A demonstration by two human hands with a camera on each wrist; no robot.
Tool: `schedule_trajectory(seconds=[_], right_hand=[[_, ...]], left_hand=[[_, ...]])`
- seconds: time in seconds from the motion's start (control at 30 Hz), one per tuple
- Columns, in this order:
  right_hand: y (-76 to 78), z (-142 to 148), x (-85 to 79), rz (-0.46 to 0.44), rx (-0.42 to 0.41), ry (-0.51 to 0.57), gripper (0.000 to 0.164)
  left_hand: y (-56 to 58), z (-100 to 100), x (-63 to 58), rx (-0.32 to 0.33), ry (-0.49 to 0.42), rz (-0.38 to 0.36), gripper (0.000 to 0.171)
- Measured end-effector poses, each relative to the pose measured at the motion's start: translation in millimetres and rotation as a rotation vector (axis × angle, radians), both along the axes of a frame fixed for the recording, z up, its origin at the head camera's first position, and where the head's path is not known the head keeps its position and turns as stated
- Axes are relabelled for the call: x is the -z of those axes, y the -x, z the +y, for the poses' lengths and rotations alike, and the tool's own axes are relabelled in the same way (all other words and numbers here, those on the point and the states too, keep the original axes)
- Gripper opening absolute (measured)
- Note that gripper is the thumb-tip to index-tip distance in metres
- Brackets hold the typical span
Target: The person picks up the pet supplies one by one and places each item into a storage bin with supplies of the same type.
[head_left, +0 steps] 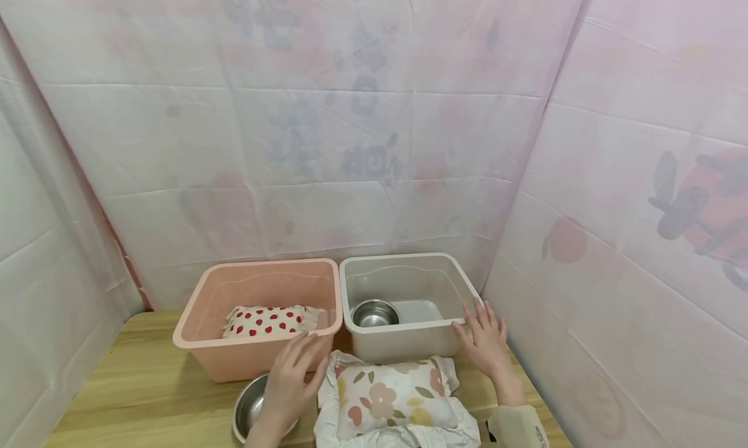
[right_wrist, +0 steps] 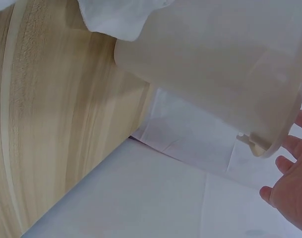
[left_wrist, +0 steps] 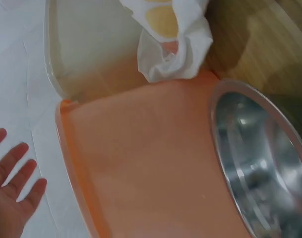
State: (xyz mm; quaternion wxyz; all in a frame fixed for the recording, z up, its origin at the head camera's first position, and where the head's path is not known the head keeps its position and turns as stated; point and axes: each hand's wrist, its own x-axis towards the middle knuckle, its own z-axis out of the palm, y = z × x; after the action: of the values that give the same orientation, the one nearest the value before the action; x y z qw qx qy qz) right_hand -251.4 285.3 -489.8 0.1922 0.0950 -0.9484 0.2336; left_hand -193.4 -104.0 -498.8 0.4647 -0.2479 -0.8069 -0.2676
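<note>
My left hand (head_left: 290,382), fingers loosely extended, hovers by the front right corner of the pink bin (head_left: 201,354). Partly behind that hand, a steel bowl (head_left: 248,402) sits on the table. Inside the pink bin lies a small white pillow with red strawberries (head_left: 265,321). At the front right corner of the off-white bin (head_left: 403,341), the fingers of my right hand (head_left: 486,341) are spread at the rim, nothing gripped. That bin holds a second steel bowl (head_left: 376,313). Between my hands, a ruffled floral pillow (head_left: 382,399) lies in front of the bins.
The two bins stand side by side on the wooden table (head_left: 111,396), close to the printed cloth (head_left: 350,143) hung behind. More cloth (head_left: 619,305) closes off the right side, and another sheet (head_left: 47,292) hangs at the left.
</note>
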Motion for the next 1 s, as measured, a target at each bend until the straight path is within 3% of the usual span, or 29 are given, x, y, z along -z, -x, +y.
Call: schedule_trajectory(seconds=[0.13, 0.43, 0.6, 0.83, 1.0], right_hand=[[0.4, 2, 0.4, 0.003, 0.003, 0.019, 0.058], [2.7, 6, 1.6, -0.01, 0.01, 0.034, 0.06], [5.5, 7, 3.5, -0.039, 0.016, 0.041, 0.063], [8.6, 8, 5.2, -0.074, 0.029, 0.039, 0.066], [7.9, 8, 2.2, -0.077, 0.023, 0.054, 0.067]], left_hand=[[-9.2, -16, 4.4, 0.035, 0.005, -0.014, 0.041], [-25.0, -51, 28.6, -0.033, -0.04, -0.037, 0.04], [-30.3, -69, 43.2, -0.053, -0.087, -0.092, 0.02], [-38.9, -92, 66.5, -0.118, -0.082, -0.141, 0.044], [-44.9, -96, 79.3, -0.212, -0.102, -0.221, 0.045]])
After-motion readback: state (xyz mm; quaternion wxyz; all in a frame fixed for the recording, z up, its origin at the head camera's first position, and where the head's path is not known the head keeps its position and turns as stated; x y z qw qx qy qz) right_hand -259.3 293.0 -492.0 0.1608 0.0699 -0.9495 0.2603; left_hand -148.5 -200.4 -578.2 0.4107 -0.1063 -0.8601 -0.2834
